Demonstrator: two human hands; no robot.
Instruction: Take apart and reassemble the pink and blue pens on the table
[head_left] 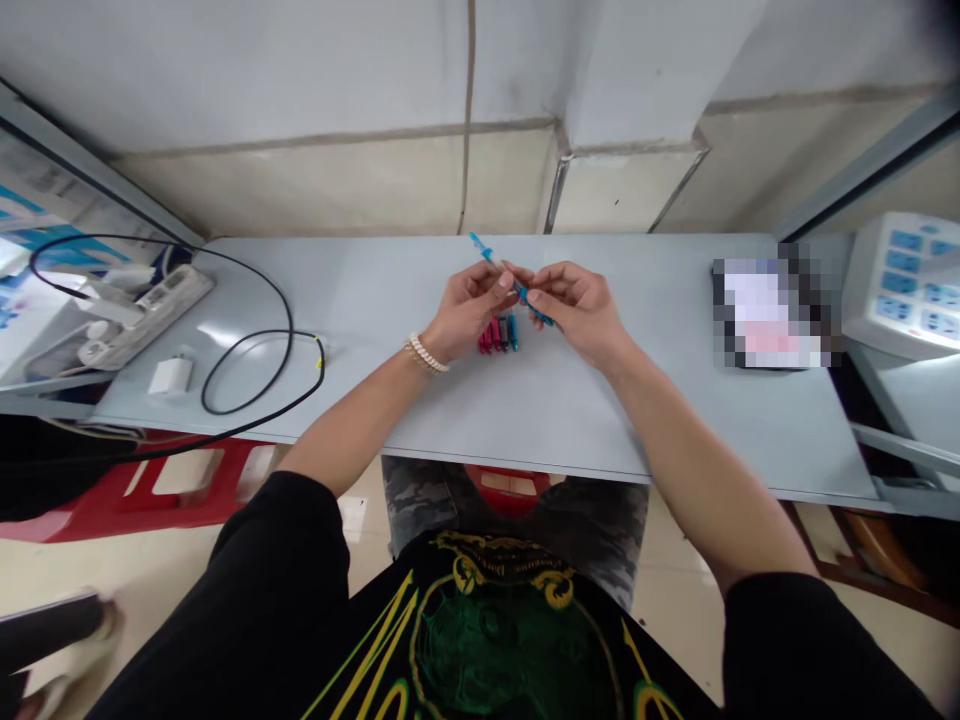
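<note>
A slim blue pen with a pale middle section slants from upper left to lower right between my two hands. My left hand, with a beaded bracelet at its wrist, pinches the pen's middle part. On the pen's lower right part, the thumb and fingers of my right hand are closed. Just below my fingers several short pieces, red, dark and blue, lie side by side on the grey table.
At the left are a power strip, a white charger and a looped black cable. A pixelated flat object lies at the right, beside a white device with blue squares. The wall runs along the table's back edge.
</note>
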